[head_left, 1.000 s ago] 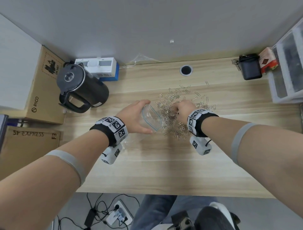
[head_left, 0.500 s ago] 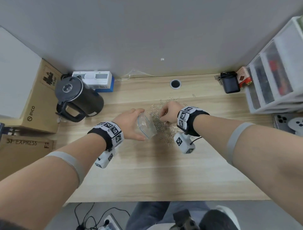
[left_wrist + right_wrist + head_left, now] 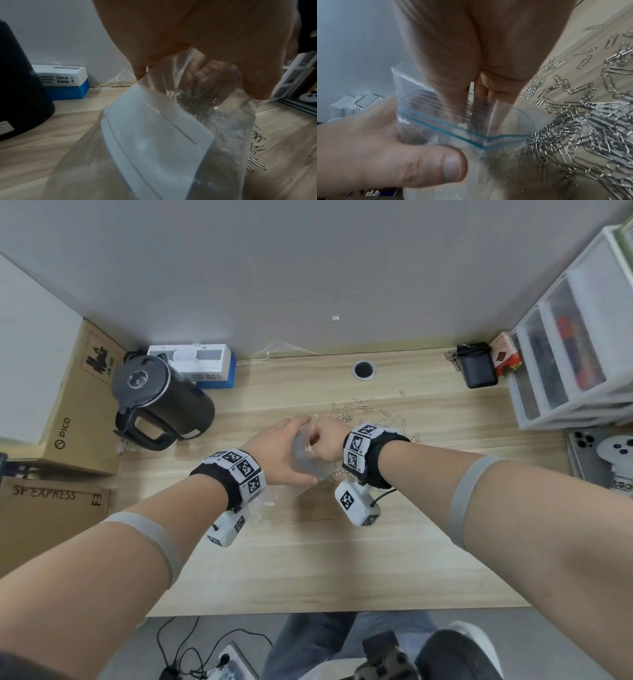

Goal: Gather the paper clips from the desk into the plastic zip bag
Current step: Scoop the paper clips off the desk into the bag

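Note:
My left hand (image 3: 295, 452) holds the clear plastic zip bag (image 3: 310, 465) upright above the desk, its thumb (image 3: 419, 162) pinching the blue-lined rim (image 3: 453, 129). My right hand (image 3: 317, 441) is in the bag's mouth, with its bunched fingers (image 3: 488, 88) pointing down. Blurred paper clips (image 3: 193, 101) show just under those fingertips inside the bag. A thick pile of silver paper clips (image 3: 582, 128) lies on the desk right beside the bag. Looser paper clips (image 3: 359, 409) are scattered behind the hands.
A black kettle (image 3: 161, 402) stands at the left with a white and blue box (image 3: 205, 368) behind it. Cardboard boxes (image 3: 78, 422) edge the desk's left side. A black pouch (image 3: 478, 369) and plastic drawers (image 3: 565, 361) are at the right. A cable hole (image 3: 363, 369) is at the back.
My right hand left the clip pile, moved left with a pinch of clips and now sits in the bag's mouth. My left hand lifted the bag more upright.

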`<state>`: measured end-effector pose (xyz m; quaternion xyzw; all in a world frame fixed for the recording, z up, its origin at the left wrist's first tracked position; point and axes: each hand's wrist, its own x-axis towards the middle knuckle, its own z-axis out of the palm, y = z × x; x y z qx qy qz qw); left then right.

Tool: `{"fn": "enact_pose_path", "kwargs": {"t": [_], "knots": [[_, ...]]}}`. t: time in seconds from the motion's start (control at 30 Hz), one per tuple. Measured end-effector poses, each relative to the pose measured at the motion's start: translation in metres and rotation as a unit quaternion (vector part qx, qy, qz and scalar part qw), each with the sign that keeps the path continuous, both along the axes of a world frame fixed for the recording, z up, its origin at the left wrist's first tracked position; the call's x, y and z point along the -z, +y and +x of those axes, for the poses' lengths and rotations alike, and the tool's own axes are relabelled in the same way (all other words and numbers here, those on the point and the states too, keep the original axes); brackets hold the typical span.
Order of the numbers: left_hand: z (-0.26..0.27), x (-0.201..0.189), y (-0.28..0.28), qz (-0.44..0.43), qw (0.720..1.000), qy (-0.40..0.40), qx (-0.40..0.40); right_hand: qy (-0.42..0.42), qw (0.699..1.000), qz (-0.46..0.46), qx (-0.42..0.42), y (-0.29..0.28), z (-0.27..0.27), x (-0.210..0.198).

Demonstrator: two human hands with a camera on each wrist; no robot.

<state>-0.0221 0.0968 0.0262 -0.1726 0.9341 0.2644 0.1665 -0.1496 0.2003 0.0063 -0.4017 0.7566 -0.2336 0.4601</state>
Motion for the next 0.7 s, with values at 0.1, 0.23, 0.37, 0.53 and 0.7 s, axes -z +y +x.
{"fn": "enact_pose_path", "kwargs": {"t": [0.1,0.23,0.37,0.53,0.7], "knots": [[0.004,-0.002,0.000,0.009,1.000,0.007,-0.008,-0.017,1.000,0.007,-0.023,0.000,0.000,-0.001],[0.007,-0.006,-0.002,0.021,0.999,0.001,-0.029,-0.061,0.998,0.002,-0.017,0.002,-0.003,-0.012],[0.011,-0.004,-0.001,0.034,0.999,0.004,-0.040,-0.108,0.994,0.008,0.001,0.000,0.003,-0.019],[0.022,-0.011,-0.005,0.063,0.995,0.025,-0.067,-0.181,0.983,0.013,0.043,-0.012,0.017,-0.021],[0.051,-0.017,-0.022,0.041,0.994,0.001,-0.099,-0.240,0.969,-0.015,0.055,-0.027,0.031,-0.036]]}}
